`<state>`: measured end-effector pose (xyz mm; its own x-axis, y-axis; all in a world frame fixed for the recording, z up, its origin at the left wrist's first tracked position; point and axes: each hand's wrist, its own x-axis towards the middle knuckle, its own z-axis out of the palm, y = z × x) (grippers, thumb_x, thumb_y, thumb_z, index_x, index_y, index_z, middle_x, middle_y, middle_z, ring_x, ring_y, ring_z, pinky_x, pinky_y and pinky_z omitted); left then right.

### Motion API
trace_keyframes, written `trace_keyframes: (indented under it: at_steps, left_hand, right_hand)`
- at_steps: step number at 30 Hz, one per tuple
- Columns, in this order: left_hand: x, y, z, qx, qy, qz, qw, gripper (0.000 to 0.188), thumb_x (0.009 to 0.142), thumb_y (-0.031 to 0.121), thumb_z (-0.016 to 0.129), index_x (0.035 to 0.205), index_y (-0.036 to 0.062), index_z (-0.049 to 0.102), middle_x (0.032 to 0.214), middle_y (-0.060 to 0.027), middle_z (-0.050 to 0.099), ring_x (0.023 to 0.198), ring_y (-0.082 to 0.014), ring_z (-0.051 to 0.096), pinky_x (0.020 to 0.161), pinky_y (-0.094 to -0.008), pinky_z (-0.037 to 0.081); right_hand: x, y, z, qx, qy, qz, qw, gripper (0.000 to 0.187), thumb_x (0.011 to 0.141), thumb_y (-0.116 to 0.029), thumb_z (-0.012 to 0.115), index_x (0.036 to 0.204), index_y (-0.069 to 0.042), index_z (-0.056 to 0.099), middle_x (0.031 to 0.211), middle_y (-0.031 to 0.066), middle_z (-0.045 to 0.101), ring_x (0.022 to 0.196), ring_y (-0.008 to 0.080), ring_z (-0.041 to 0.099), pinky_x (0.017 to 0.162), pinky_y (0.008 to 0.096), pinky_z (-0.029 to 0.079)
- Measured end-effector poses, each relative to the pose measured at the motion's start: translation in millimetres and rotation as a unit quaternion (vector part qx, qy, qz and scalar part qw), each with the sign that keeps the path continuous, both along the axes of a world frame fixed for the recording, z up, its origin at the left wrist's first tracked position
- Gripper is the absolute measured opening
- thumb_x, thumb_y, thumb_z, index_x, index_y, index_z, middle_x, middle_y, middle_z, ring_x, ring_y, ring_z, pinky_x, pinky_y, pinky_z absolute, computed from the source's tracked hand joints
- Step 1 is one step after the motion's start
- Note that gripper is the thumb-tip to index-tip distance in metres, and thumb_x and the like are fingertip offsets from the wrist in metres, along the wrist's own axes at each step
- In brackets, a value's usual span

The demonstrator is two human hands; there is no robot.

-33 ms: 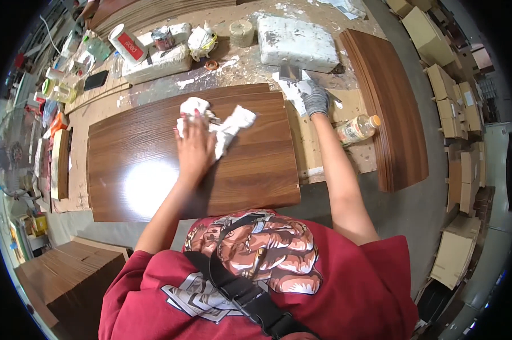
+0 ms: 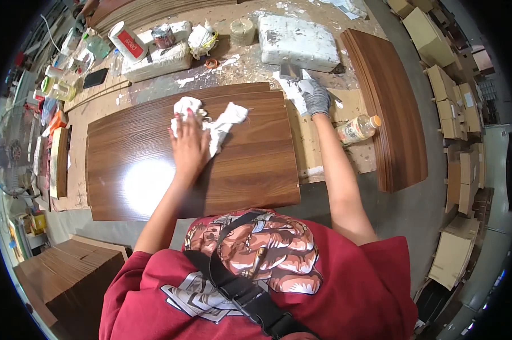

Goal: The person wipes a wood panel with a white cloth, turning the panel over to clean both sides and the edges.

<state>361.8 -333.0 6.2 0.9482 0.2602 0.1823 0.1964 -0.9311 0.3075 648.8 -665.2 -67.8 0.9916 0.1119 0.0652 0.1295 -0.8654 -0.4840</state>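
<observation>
A dark brown wood-grain panel (image 2: 250,170) lies flat on the workbench in front of me, with another panel's edge showing behind it. My left hand (image 2: 189,141), bare with red nails, presses a bunched white cloth (image 2: 225,127) onto its surface, fingers over the cloth. Beyond the panel's right edge, my right hand (image 2: 316,97) wears a grey glove and rests low over the bench, fingers curled. At its fingertips is a dark square metal blade (image 2: 290,71) on a white smeared sheet; what the fingers grip is hidden. A clear bottle with an orange cap (image 2: 359,129) leans near my right forearm.
Stacked brown panels (image 2: 389,113) stand at the bench's right. Along the back are a white wrapped block (image 2: 298,42), a tape roll (image 2: 242,32), a paper cup (image 2: 127,42) and a tin (image 2: 163,37). A phone (image 2: 96,78) and a fan (image 2: 17,150) are left.
My left hand and the white cloth have slid a little to the left across the panel. My right hand stays in nearly the same place.
</observation>
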Motion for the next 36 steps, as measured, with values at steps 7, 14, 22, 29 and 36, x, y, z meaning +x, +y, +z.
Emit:
trace_keyframes:
  at_steps: [7, 14, 22, 29, 36]
  left_hand:
    - [-18.7, 12.4, 3.9, 0.025, 0.005, 0.046, 0.999, 0.059, 0.098, 0.033, 0.049, 0.152, 0.0115, 0.035, 0.160, -0.0073, 0.028, 0.150, -0.0318, 0.016, 0.120, -0.0521, 0.012]
    - [-8.8, 10.0, 5.0, 0.014, 0.007, 0.028, 0.999, 0.058, 0.098, 0.033, 0.049, 0.151, 0.0134, 0.036, 0.160, -0.0057, 0.028, 0.151, -0.0297, 0.015, 0.120, -0.0507, 0.011]
    - [-7.0, 9.2, 7.1, 0.014, 0.014, 0.030, 0.999, 0.058, 0.099, 0.033, 0.049, 0.152, 0.0149, 0.036, 0.160, -0.0045, 0.028, 0.151, -0.0281, 0.015, 0.121, -0.0507, 0.009]
    - [-11.8, 10.7, 6.3, 0.016, 0.005, 0.029, 0.999, 0.057, 0.098, 0.032, 0.049, 0.151, 0.0122, 0.037, 0.160, -0.0062, 0.029, 0.151, -0.0294, 0.015, 0.121, -0.0512, 0.009]
    - [-8.9, 9.9, 4.3, 0.017, -0.006, 0.019, 1.000, 0.057, 0.098, 0.031, 0.049, 0.149, 0.0110, 0.038, 0.159, -0.0067, 0.031, 0.150, -0.0296, 0.016, 0.120, -0.0526, 0.009]
  right_hand:
    - [-43.4, 8.4, 25.3, 0.542, 0.225, 0.065, 0.807, 0.057, 0.080, 0.007, 0.060, 0.136, -0.002, 0.054, 0.118, 0.0075, 0.064, 0.102, 0.0163, 0.062, 0.087, 0.0275, 0.053]
    - [-50.9, 23.7, 44.1, 0.462, 0.253, 0.073, 0.847, 0.053, 0.081, 0.007, 0.062, 0.133, -0.003, 0.059, 0.118, 0.0027, 0.066, 0.098, 0.0140, 0.062, 0.084, 0.0252, 0.051]
    - [-54.3, 18.6, 17.8, 0.450, 0.220, 0.089, 0.861, 0.048, 0.083, 0.009, 0.062, 0.130, -0.003, 0.061, 0.120, 0.0035, 0.066, 0.100, 0.0131, 0.061, 0.079, 0.0256, 0.052]
    - [-86.5, 15.7, 26.8, 0.423, 0.221, 0.066, 0.877, 0.047, 0.084, 0.013, 0.057, 0.127, -0.003, 0.061, 0.120, 0.0035, 0.066, 0.097, 0.0114, 0.062, 0.076, 0.0263, 0.052]
    - [-55.2, 30.0, 25.6, 0.336, 0.080, 0.130, 0.929, 0.049, 0.079, 0.009, 0.063, 0.127, -0.003, 0.062, 0.114, 0.0080, 0.068, 0.092, 0.0137, 0.061, 0.080, 0.0253, 0.052]
